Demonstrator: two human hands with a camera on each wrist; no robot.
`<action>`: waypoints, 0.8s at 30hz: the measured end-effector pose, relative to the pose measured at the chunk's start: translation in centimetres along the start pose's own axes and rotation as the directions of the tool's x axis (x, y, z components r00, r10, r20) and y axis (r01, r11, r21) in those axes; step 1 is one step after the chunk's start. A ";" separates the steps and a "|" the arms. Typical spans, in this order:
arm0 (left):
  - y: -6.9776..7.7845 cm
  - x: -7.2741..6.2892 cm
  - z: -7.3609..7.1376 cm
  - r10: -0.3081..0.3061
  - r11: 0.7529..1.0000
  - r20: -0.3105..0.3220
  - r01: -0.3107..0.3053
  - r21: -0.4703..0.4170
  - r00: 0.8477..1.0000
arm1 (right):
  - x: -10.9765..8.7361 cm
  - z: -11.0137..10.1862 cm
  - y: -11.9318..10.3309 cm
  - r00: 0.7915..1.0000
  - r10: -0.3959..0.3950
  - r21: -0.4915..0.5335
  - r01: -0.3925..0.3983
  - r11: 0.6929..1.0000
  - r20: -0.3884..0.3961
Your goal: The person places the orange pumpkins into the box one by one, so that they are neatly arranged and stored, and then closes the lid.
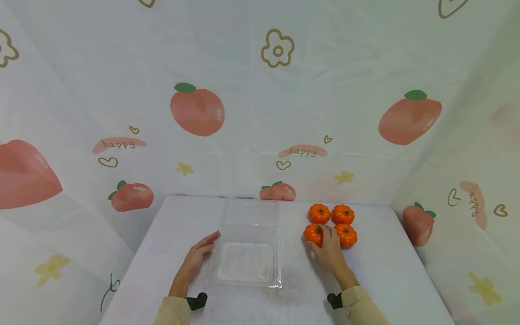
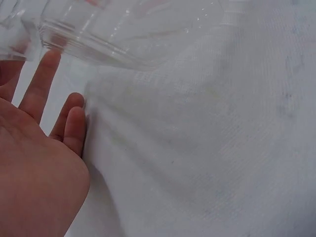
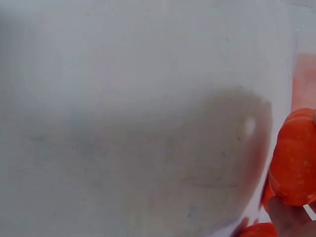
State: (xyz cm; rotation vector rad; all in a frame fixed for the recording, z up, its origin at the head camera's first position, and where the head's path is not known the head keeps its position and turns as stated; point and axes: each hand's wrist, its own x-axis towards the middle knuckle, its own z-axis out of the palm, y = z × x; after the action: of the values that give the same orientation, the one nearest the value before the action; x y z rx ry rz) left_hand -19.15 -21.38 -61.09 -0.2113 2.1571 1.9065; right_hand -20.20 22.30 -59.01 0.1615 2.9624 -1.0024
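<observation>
A clear plastic clamshell box (image 1: 245,264) lies unfolded on the table, its lid half (image 1: 249,214) toward the wall. My left hand (image 1: 195,259) is at the box's left side, fingers fairly straight and the fingertips at its edge; in the left wrist view the fingers (image 2: 42,84) reach up to the clear wall. With my right hand (image 1: 331,253) I grip a small orange pumpkin (image 1: 313,234), the front left one of a cluster. The same pumpkin (image 3: 295,158) shows at the right edge of the right wrist view, a fingertip beneath it.
Three more pumpkins stand close by: back left (image 1: 319,213), back right (image 1: 343,214) and front right (image 1: 346,236). The white-covered table (image 1: 292,302) meets a fruit-print cloth (image 1: 243,158) at its back and sides.
</observation>
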 end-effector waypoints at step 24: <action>-0.1 -0.5 -0.1 0.045 0.998 0.049 -0.047 0.032 0.998 | 0.5 -1.9 -2.9 0.958 -0.265 -0.017 0.265 0.964 -0.110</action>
State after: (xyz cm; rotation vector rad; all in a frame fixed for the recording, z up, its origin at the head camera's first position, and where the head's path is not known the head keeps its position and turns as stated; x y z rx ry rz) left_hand -18.64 -21.47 -61.02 -0.1090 2.1786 1.8786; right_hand -20.95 21.22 -55.72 -0.1933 3.1480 -1.0467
